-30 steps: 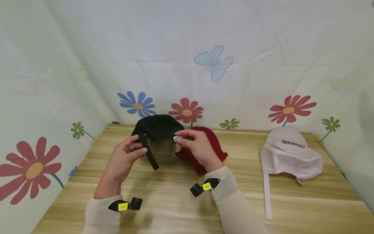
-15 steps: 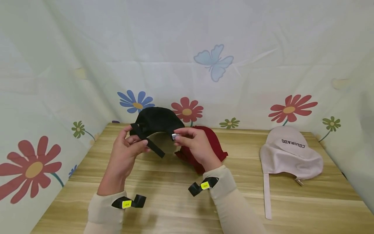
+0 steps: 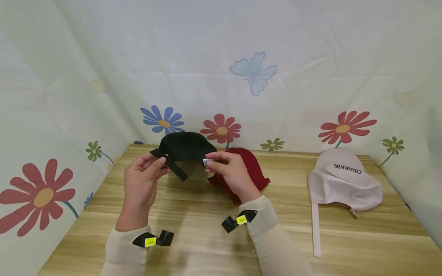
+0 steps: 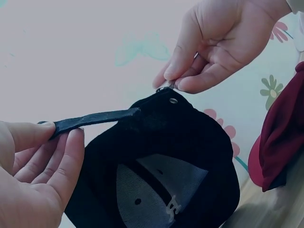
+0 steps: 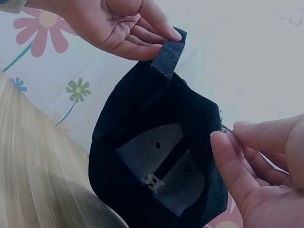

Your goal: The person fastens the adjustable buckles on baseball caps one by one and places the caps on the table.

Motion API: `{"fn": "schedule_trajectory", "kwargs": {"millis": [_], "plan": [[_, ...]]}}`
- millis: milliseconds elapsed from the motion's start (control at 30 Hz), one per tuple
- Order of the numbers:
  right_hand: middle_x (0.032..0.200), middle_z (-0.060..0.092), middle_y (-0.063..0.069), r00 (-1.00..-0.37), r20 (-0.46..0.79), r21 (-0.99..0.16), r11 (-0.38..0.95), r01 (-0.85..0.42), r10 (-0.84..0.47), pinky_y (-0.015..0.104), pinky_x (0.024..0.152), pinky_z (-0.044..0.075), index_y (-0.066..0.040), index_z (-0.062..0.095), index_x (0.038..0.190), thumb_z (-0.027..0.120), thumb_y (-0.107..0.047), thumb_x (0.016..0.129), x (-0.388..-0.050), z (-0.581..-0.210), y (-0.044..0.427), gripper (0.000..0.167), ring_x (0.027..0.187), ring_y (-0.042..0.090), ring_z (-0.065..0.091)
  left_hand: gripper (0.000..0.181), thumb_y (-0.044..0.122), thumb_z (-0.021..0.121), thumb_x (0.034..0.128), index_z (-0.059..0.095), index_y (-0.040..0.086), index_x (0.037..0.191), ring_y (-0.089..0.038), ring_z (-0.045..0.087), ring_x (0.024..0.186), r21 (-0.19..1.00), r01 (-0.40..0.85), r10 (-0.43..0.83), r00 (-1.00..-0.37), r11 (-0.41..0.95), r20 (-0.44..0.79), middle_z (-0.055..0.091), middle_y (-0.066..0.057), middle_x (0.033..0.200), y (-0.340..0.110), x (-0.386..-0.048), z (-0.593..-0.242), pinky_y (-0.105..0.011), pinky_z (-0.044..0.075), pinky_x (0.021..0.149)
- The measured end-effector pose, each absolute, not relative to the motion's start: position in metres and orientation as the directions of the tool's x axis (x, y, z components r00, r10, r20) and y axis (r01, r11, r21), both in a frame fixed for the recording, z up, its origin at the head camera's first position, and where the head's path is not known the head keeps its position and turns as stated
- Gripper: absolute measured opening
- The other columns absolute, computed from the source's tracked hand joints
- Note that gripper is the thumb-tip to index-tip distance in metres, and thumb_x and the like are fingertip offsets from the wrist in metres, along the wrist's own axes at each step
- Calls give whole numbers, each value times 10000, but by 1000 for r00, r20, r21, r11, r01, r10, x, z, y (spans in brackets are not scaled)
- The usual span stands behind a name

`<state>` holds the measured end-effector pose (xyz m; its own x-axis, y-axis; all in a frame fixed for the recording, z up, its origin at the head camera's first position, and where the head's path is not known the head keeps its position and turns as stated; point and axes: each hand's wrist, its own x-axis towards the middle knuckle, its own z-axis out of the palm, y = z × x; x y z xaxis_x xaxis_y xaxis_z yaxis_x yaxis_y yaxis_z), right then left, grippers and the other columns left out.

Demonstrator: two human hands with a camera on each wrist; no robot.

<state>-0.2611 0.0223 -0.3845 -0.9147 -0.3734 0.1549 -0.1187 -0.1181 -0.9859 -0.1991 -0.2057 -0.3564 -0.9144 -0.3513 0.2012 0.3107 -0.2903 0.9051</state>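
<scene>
A black cap [image 3: 184, 145] is held up above the table by both hands, its back opening turned toward me. My left hand [image 3: 141, 180] pinches the cap's black strap [image 4: 95, 118] between thumb and fingers; the strap's free end slants down to the right in the head view. On the other side of the opening, my right hand [image 3: 235, 174] pinches a small silver buckle [image 3: 206, 162] with thumb and forefinger. Strap and buckle are apart. Inside the cap, a grey panel [image 5: 185, 190] with stitched lettering shows. A metal eyelet [image 4: 174, 100] sits near the buckle.
A dark red cap [image 3: 248, 163] lies behind my right hand, partly hidden by it. Farther right rests a pale pink cap [image 3: 340, 180] lettered COLORADO, its long strap [image 3: 316, 230] reaching toward me. A flower-printed cloth [image 3: 293, 96] hangs round the wood-grain table [image 3: 207, 237].
The black cap has risen, then dropped slightly. My left fingers have shifted their hold on the strap, whose free end has swung up and rightward. My right hand stays on the buckle.
</scene>
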Motion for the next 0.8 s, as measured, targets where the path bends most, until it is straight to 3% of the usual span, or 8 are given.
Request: {"fn": "schedule_trajectory", "kwargs": {"millis": [200, 400, 533, 700, 800], "plan": [[1037, 691, 122, -918, 158, -986, -113, -124, -363, 343, 898, 560, -127, 698, 1135, 704, -168, 887, -259, -384, 23, 251, 847, 200, 710, 181, -24, 724, 817, 706, -33, 997, -186, 724, 720, 891, 332, -364, -907, -309, 211, 745, -71, 868, -204, -195, -359, -325, 603, 655], [1022, 706, 102, -927, 143, -989, -84, -122, -346, 329, 871, 568, -153, 713, 1116, 710, -187, 884, -258, -384, 23, 235, 865, 219, 698, 404, -72, 703, 818, 619, -50, 1212, -159, 736, 797, 908, 316, -364, -908, -275, 206, 751, -26, 875, -202, -191, -359, -328, 597, 669], [1009, 712, 101, -930, 134, -991, -67, -118, -342, 344, 844, 572, -161, 722, 1107, 720, -214, 876, -258, -385, 23, 237, 894, 300, 669, 525, -93, 693, 817, 556, 18, 1312, -156, 731, 848, 915, 320, -335, -914, -246, 229, 739, -12, 853, -202, -189, -359, -340, 599, 684], [993, 707, 108, -928, 135, -991, -71, -117, -346, 353, 834, 573, -155, 730, 1090, 724, -225, 874, -257, -386, 21, 227, 945, 419, 628, 563, -105, 677, 825, 533, 97, 1331, -157, 718, 823, 916, 343, -330, -906, -210, 263, 725, -10, 862, -201, -187, -359, -338, 602, 689], [982, 708, 107, -927, 143, -989, -78, -123, -348, 350, 822, 576, -149, 729, 1091, 724, -217, 874, -257, -386, 20, 228, 922, 413, 630, 561, -104, 676, 827, 531, 100, 1329, -151, 707, 805, 918, 343, -346, -901, -197, 262, 716, -16, 864, -201, -185, -359, -324, 603, 689]]}}
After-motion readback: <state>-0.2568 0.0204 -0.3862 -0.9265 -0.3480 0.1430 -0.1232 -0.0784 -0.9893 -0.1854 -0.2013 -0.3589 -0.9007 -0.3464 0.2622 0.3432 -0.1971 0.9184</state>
